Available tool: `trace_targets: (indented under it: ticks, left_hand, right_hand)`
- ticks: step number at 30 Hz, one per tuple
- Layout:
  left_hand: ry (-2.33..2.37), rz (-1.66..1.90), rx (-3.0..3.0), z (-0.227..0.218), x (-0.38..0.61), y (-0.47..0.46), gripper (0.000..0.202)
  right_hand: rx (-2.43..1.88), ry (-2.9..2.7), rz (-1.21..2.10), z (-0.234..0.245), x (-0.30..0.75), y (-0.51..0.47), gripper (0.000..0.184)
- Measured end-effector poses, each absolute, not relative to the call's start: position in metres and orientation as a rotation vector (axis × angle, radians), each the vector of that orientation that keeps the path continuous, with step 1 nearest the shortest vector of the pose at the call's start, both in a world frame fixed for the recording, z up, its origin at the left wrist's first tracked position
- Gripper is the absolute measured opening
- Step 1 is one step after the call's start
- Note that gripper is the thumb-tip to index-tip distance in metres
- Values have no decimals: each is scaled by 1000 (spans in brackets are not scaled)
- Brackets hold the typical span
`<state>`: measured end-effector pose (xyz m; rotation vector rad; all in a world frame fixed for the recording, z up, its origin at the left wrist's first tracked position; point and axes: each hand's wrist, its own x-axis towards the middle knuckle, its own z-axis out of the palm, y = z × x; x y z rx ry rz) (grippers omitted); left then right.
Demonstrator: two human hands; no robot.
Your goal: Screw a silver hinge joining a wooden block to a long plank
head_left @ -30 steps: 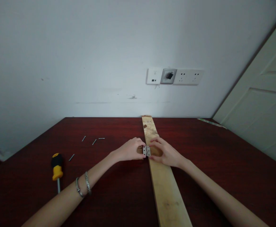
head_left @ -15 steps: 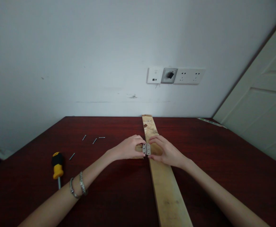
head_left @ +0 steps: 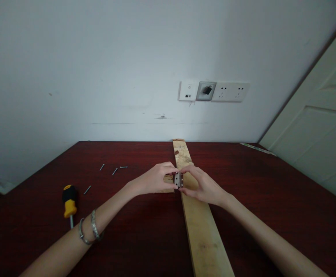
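Note:
A small metal hinge [head_left: 178,180] with screw holes in its leaves is pinched between my two hands, over the left edge of a long wooden board [head_left: 205,234]. My left hand [head_left: 159,177] grips its left leaf between thumb and fingertips. On the other side, my right hand [head_left: 202,184] holds the right leaf the same way. Behind my left hand lies a shorter wooden piece [head_left: 166,187], mostly covered by the hand and close to the board's left side.
On the dark red table [head_left: 133,238] at left lies a yellow and black screwdriver [head_left: 69,202], its shaft partly behind my forearm. Several loose screws [head_left: 115,171] are scattered near it. A wall with sockets [head_left: 214,91] stands behind; a thin strip [head_left: 257,149] lies at the back right.
The hinge's leaves have changed angle in my fingers; the right leaf now looks darker and tipped. My left forearm has shifted slightly left.

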<state>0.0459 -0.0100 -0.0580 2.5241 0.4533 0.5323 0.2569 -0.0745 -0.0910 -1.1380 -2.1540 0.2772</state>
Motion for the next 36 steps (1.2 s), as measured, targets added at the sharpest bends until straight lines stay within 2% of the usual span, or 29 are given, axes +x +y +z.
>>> trace_targets:
  ticks: [15,25,36]
  left_hand:
    - [564,704,2410,-61,48,-13,41]
    - [552,845,2107,-65,54,-19,45]
    - [528,761,2000,-57,54,-24,43]
  right_hand:
    - [-1054,-1985,350,-92,253,-71,45]
    - [-1037,-1798,610,-88,246,-71,52]
    - [-1082,-1837,493,-84,249,-74,47]
